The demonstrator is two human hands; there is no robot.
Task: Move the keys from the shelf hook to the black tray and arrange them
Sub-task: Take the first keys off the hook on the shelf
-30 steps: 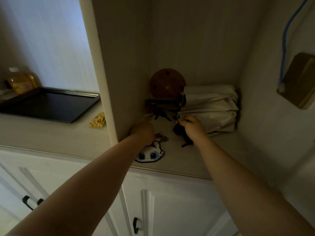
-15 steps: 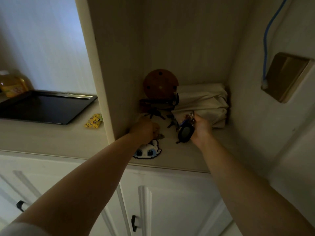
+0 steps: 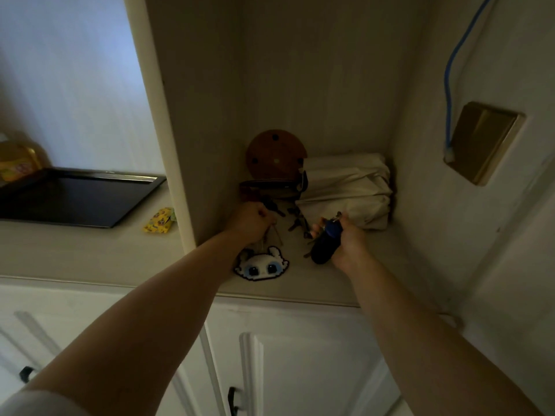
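Observation:
In a dim shelf niche my right hand is shut on a key bunch with a dark blue fob, lifted just off the shelf. My left hand is closed on the keys of a second bunch whose white pixel-creature charm lies flat on the shelf. More dark keys lie between my hands, below a round wooden key holder at the back. The black tray sits on the counter to the left, beyond the niche's side wall.
A folded cream cloth bag fills the niche's back right. A small yellow packet lies on the counter between tray and niche wall. A yellow bottle stands behind the tray. White cabinet doors are below.
My right hand has lifted the blue-fob bunch off the shelf and drawn it back toward me. My left hand has closed tighter on the keys by the white charm.

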